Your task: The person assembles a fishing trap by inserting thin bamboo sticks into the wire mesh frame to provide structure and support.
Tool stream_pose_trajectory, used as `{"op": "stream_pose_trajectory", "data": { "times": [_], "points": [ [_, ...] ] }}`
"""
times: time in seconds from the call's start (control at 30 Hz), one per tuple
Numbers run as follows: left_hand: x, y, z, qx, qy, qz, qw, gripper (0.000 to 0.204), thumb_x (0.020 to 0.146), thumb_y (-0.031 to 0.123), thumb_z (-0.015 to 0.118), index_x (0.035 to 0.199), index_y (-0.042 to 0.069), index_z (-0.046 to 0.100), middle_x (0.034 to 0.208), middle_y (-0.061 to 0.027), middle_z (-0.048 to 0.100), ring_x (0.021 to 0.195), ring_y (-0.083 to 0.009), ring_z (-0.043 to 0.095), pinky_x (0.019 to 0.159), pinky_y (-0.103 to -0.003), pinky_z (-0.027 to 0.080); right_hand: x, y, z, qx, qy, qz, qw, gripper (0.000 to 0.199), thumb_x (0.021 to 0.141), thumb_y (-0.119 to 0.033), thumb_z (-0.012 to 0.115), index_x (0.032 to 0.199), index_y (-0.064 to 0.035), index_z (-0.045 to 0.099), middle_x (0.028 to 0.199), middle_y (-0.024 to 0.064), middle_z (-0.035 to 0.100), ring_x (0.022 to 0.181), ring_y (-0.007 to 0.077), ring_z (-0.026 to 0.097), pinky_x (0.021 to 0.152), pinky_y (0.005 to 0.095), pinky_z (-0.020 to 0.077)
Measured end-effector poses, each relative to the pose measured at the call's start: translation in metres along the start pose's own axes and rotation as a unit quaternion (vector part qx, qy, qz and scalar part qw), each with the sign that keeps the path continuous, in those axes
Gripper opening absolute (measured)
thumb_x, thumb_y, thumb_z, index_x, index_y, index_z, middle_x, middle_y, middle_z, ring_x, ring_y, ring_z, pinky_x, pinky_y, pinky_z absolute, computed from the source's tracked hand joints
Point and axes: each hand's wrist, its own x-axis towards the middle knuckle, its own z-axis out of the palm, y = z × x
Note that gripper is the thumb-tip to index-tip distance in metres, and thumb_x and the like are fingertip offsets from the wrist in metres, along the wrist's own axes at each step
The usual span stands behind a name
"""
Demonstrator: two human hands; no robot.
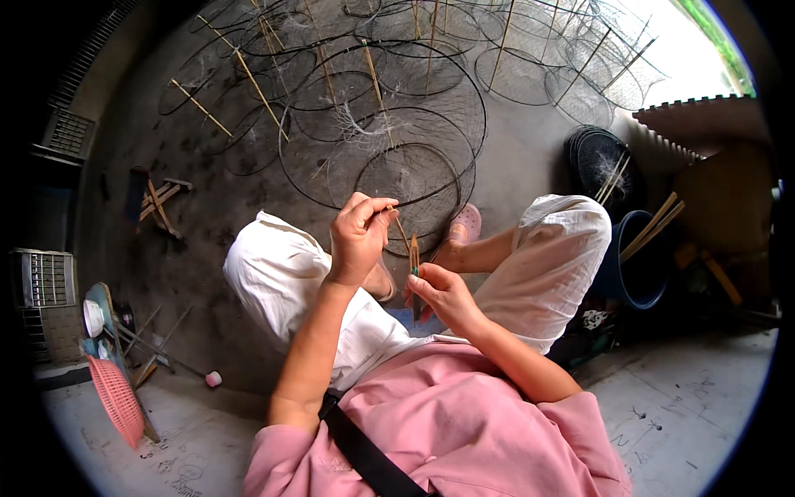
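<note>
From where I stand, the left hand (358,236) has its finger and thumb pinched together on a thin, straight, yellow-brown stick (401,226). Just below and to the right of that pinch, the right hand (447,294) is closed around a slim brown piece with two prongs (415,255), and its prongs point up. The stick slants down toward the prongs, but I can't tell if they touch. I think the step now is bringing these two little things together. The next move seems to call for a steady right hand and a small, careful push or pull from the left. Just past the hands, on the floor, is a round mesh net with black hoops (406,174). Off to the right of the grip is a round, dark blue bucket (611,263) with pale flat sticks (654,225) in it. Farthest beyond the hands, more see-through round nets (517,76) lie about.
</note>
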Motion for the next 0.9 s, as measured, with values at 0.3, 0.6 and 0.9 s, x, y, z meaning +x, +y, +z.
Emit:
{"op": "stream_pose_trajectory", "data": {
  "times": [0.3,0.6,0.9],
  "points": [
    [-0.003,0.004,-0.004,0.016,-0.003,-0.019,1.0,0.014,0.106,-0.009,0.083,0.118,-0.002,0.085,0.099,-0.0021,0.07,0.065,-0.0068,0.065,0.058,-0.026,0.05,0.022,0.015,-0.012,-0.04,0.095,-0.003,0.995,0.017,0.125,-0.019,0.067,0.124,-0.0034,0.06,0.097,0.0065,0.075,0.086,0.0157,0.074,0.071,0.0346,0.0605],
    [-0.003,0.0,-0.007,0.106,0.025,0.061,0.992,0.008,0.11,0.001,0.08,0.117,0.003,0.081,0.099,-0.0105,0.076,0.063,-0.0182,0.076,0.057,-0.035,0.057,-0.035,-0.106,-0.016,-0.389,0.087,-0.411,0.82,0.013,0.114,0.003,0.067,0.124,-0.0022,0.074,0.121,0.0162,0.076,0.115,0.0364,0.077,0.098,0.0431,0.0617],
    [0.021,-0.022,0.009,0.122,0.082,0.041,0.988,0.006,0.105,0.003,0.083,0.11,0.004,0.079,0.099,-0.0135,0.078,0.082,-0.0325,0.08,0.072,-0.043,0.062,-0.167,-0.158,-0.01,0.311,-0.31,-0.27,0.857,0.06,0.13,-0.04,0.046,0.088,-0.001,0.065,0.076,0.0149,0.067,0.068,0.0354,0.064,0.072,0.0529,0.0564]
  ]
}}
